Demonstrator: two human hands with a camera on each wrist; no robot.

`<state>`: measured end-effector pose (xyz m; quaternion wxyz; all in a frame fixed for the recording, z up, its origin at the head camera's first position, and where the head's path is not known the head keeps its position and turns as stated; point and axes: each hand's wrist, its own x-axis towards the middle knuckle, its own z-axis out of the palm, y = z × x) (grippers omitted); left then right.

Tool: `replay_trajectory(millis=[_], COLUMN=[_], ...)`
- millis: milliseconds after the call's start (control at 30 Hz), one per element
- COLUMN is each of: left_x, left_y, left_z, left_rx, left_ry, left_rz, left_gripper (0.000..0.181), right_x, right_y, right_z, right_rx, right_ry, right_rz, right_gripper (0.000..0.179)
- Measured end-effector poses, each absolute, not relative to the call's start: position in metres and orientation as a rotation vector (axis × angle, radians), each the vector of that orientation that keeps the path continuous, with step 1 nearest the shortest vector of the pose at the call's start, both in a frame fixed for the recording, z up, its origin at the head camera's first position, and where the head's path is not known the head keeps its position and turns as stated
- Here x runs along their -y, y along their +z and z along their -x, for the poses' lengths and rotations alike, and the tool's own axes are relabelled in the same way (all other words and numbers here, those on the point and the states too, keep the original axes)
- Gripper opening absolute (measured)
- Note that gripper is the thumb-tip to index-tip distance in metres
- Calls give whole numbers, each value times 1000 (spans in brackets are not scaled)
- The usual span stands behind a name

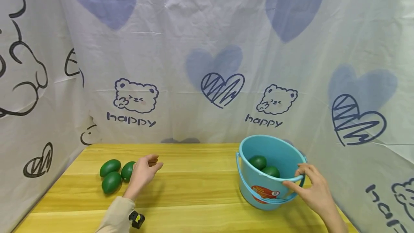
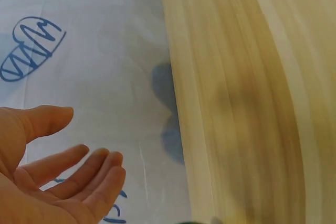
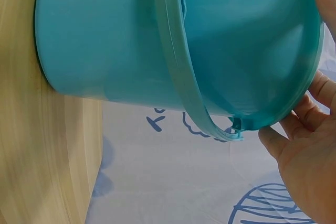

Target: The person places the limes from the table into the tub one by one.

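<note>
A light blue bucket (image 1: 258, 190) stands on the wooden table at the right, its handle hanging down the front. Two smooth, dark green, avocado-like fruits (image 1: 257, 162) lie inside it. My right hand (image 1: 315, 188) grips the bucket's rim at the right, thumb on the near side and fingers over the edge. In the right wrist view this hand (image 3: 310, 150) holds the rim by the handle joint. At the left, three more green fruits (image 1: 111, 182) lie together; my left hand (image 1: 145, 171) hovers beside them and partly hides one. In the left wrist view its loosely bent fingers (image 2: 100, 179) hold nothing.
The yellow wooden table (image 1: 194, 175) spreads between the fruits and the bucket. A white curtain (image 1: 181, 118) printed with hearts and bears hangs along the back and both sides. A black device (image 1: 137, 219) is strapped at my left wrist.
</note>
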<state>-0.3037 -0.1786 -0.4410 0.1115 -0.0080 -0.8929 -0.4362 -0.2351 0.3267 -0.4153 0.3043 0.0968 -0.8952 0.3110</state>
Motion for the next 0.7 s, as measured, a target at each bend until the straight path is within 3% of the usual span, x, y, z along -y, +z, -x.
replay_trajectory(millis=[367, 700], left_x=[203, 218], left_y=[-448, -460], left_z=[307, 311], left_rx=[2623, 2706], left_ry=[-773, -589], left_rz=[-115, -86], left_gripper=[44, 18], right_x=[-327, -327], right_y=[-416, -416], right_z=[235, 236], right_rx=[2378, 2358], right_ry=[819, 808], right_rz=[-245, -258], right_gripper=[39, 39])
